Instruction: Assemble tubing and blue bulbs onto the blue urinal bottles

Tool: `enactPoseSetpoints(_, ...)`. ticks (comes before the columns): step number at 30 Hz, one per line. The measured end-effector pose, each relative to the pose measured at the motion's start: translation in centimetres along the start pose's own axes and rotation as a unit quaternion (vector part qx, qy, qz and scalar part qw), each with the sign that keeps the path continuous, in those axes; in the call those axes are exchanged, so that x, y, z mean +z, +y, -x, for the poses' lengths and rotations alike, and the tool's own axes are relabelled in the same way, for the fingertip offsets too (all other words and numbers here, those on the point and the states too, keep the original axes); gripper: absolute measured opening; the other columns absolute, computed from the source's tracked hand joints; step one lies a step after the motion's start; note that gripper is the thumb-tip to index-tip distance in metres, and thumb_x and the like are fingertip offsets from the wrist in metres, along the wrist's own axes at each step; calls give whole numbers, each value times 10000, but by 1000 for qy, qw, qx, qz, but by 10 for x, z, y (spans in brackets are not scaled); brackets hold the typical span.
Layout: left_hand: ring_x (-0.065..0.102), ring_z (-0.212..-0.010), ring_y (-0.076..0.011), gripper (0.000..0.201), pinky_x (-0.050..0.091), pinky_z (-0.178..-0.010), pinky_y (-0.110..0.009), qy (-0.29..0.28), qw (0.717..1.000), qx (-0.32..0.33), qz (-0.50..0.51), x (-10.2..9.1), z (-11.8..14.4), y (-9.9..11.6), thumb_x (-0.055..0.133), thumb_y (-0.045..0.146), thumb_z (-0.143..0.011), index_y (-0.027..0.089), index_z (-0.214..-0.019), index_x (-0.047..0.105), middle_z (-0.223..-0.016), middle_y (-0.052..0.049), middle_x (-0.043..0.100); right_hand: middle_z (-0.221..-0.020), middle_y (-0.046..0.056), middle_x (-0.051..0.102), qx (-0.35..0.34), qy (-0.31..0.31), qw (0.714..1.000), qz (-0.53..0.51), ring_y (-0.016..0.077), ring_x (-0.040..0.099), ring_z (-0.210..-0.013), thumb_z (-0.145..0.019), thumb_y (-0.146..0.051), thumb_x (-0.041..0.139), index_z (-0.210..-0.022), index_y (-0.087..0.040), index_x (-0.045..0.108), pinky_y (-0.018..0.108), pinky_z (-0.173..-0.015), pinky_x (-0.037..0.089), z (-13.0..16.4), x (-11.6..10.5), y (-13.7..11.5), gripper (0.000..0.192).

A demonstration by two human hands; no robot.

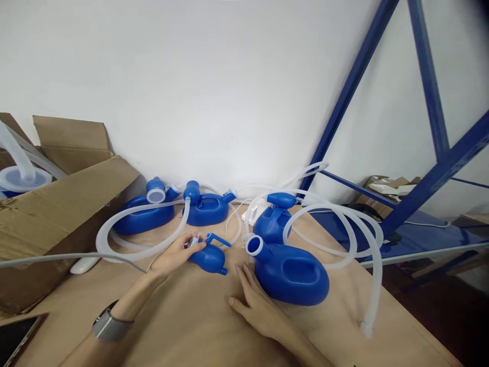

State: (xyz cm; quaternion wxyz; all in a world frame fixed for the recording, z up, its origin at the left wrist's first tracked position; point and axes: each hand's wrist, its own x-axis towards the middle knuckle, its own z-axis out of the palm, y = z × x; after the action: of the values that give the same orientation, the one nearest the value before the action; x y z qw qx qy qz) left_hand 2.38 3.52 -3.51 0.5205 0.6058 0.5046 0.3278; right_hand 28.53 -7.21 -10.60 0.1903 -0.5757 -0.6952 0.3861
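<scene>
Head view shows the small blue plastic funnel piece with a side spout [209, 256] lying on the tan wooden tabletop [191, 326], pinched at its pale collar by the left hand [176, 253], fingers closed around it. It looks light, hollow and rigid, probably slick; the collar seems the surest hold. Just beside it the right hand [256, 305] rests flat, fingers spread, touching the large blue plastic bottle [290, 272], clear hoses [355, 224] looping beyond.

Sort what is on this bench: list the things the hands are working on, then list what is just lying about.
In hand:
left hand grips small blue funnel piece
right hand flat on bench, touching large blue container
white hose running from it

Lying about:
two blue containers at the wall
cardboard box
phone
white mouse
</scene>
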Motion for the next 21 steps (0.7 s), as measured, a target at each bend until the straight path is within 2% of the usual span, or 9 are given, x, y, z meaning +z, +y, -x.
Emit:
enactPoseSetpoints(4, 659, -1173, -336, 595, 638, -760, -360, 17, 998, -41, 53, 5, 0, -2, 776, 676, -743, 218, -1096, 636, -1219, -105, 682, -1754, 93, -26, -19, 51, 996, 69, 343, -109, -1591, -992, -362, 579, -1659, -202, 260, 570, -1294, 73, -6, 9, -2, 757)
enactPoseSetpoints(7, 636, -1228, -351, 622, 647, -764, -351, 33, 995, -54, 83, 10, -1, -4, 796, 699, -700, 222, -1071, 646, -1287, -115, 669, -1739, 162, -50, 11, 47, 987, 150, 380, -115, -1576, -1019, -359, 507, -1661, -112, 213, 581, -1290, 69, -15, 11, -16, 749)
enactPoseSetpoints(10, 650, -1193, -347, 610, 642, -742, -340, 43, 993, -52, 94, 14, -2, -6, 817, 688, -670, 221, -1026, 653, -1243, -111, 692, -1712, 237, -3, 38, 41, 975, 215, 430, -117, -1559, -1023, -368, 490, -1648, -28, 194, 637, -1270, 52, -27, 8, -35, 770)
enactPoseSetpoints(14, 668, -1124, -333, 581, 627, -737, -334, 59, 994, -37, 88, 15, -4, -10, 818, 653, -673, 218, -1021, 653, -1161, -99, 702, -1673, 312, 111, 43, 16, 970, 240, 486, 0, -1561, -1027, -438, 489, -1589, 53, 326, 679, -1251, 83, -39, 7, -48, 764)
enactPoseSetpoints(16, 664, -1120, -339, 558, 626, -742, -347, 65, 994, -28, 84, 14, -4, -10, 806, 644, -688, 219, -1015, 651, -1145, -97, 696, -1661, 328, 170, 37, 14, 968, 250, 485, 81, -1565, -1030, -442, 480, -1572, 59, 365, 666, -1256, 99, -40, 11, -44, 747)
enactPoseSetpoints(18, 654, -1128, -337, 540, 625, -769, -360, 68, 994, -14, 79, 11, -4, -11, 781, 643, -714, 222, -1026, 654, -1143, -92, 691, -1671, 302, 209, 11, 40, 965, 259, 472, 111, -1572, -1015, -429, 508, -1554, 20, 432, 656, -1263, 98, -40, 15, -35, 705)
enactPoseSetpoints(21, 643, -1139, -326, 544, 621, -806, -368, 72, 995, 6, 73, 9, -3, -9, 738, 660, -744, 220, -1053, 658, -1164, -90, 676, -1713, 229, 175, -33, 120, 962, 244, 454, 44, -1590, -973, -396, 575, -1514, -79, 527, 672, -1259, 72, -44, 19, -18, 629)
